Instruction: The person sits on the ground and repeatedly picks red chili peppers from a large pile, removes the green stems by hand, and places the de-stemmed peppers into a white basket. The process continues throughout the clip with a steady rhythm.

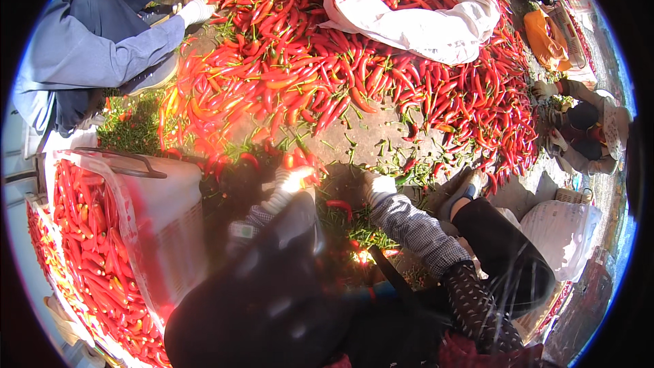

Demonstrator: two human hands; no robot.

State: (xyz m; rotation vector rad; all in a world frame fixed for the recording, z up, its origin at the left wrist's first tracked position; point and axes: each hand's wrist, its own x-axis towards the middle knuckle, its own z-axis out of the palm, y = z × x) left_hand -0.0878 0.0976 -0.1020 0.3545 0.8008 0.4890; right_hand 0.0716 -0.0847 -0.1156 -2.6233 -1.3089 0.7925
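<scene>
My left hand, in a white knit glove and lit by glare, is closed around several red chili peppers with green stems. To its right, my right hand, also in a white glove, reaches down near the ground; its fingers are partly hidden, and whether it grips something cannot be told. Green pepper stems lie scattered beside it. A single red chili pepper rests on the ground between my hands. Beyond them spreads a large heap of red chili peppers.
A crate of red chili peppers stands at my left. An open white sack of peppers sits on the heap. A person crouches at upper left; another person is at right, near an orange bag. A white plastic bag stands at lower right.
</scene>
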